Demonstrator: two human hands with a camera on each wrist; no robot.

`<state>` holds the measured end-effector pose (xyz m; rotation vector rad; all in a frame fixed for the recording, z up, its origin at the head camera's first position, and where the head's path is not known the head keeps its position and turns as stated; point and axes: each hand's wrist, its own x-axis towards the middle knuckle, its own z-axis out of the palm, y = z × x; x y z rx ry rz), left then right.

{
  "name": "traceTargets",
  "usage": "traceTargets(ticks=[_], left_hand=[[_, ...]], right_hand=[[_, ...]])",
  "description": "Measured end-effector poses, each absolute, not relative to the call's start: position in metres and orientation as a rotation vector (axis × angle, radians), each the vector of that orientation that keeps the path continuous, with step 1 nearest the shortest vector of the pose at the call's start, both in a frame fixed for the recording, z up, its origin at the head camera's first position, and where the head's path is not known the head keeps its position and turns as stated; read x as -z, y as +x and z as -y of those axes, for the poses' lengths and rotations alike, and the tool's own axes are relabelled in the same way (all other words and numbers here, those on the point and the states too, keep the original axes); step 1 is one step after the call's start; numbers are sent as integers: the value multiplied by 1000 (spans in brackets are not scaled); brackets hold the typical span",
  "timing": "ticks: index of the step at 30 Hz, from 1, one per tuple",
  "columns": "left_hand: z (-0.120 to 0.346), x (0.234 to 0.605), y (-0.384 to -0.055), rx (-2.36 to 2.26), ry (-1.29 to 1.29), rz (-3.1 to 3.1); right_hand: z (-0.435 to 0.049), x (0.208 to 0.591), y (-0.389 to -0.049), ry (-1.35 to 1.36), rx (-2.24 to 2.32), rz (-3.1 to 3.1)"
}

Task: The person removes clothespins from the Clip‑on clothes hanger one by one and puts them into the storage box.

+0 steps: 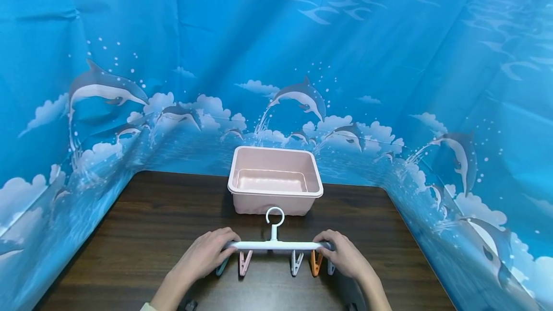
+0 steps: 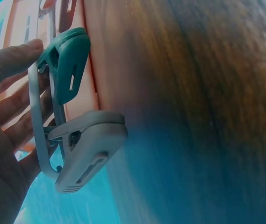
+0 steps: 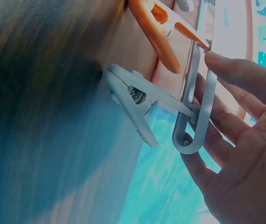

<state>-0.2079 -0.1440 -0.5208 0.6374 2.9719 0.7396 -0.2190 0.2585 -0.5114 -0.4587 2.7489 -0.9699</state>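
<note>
A white clip hanger (image 1: 289, 245) is held level by both hands above the table, its hook pointing up. My left hand (image 1: 207, 256) grips its left end, thumb in front and fingers behind. The right end is gripped the same way by my right hand (image 1: 345, 257). Clothes pegs dangle from the bar: a pink one (image 1: 245, 263), a pale one (image 1: 296, 264) and an orange one (image 1: 316, 264). Beside my left thumb hang a green peg (image 2: 69, 65) and a grey peg (image 2: 93, 151); a light grey peg (image 3: 137, 100) hangs at the right end.
Behind the hanger, a pink plastic bin (image 1: 272, 204) stands near the table's back edge. The dark wooden table (image 1: 173, 205) extends to both sides. A blue curtain printed with dolphins (image 1: 207, 52) surrounds its back and sides.
</note>
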Motion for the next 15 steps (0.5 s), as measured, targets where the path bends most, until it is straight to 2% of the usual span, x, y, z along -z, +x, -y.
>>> traceTargets(ticks=[15], left_hand=[[145, 516, -209, -736, 613, -3008]], right_hand=[[-254, 504, -220, -451, 957, -2839]])
